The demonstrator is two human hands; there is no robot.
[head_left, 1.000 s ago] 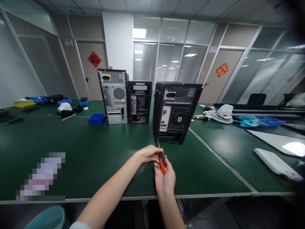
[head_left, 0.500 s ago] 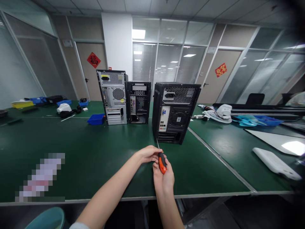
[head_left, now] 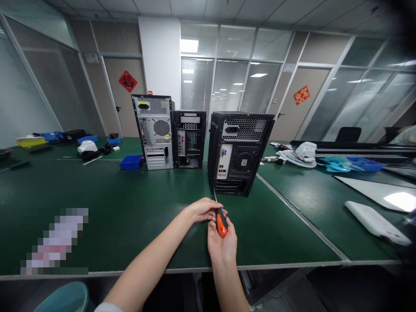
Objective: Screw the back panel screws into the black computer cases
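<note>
An orange-and-black screwdriver [head_left: 222, 224] points away from me, its thin shaft reaching the lower left corner of a black computer tower [head_left: 242, 156]. My left hand [head_left: 204, 209] is closed around the front of the handle, near the shaft. Cupped around the rear of the handle is my right hand [head_left: 222, 242], its fingers curled on it. The tower stands upright, its back panel with ports, fan grille and power socket facing me. Whether the tip sits in a screw is too small to tell.
Behind to the left stand a silver computer tower [head_left: 159, 134] and a smaller black tower [head_left: 190, 141], beside a blue tray [head_left: 131, 162]. On the right lie a white panel [head_left: 377, 221] and a white fan part [head_left: 303, 156]. A teal bin [head_left: 65, 299] is below the table edge.
The screwdriver handle has turned slightly, showing more orange on its upper side. My right hand has shifted a little to the left; the towers stay put.
</note>
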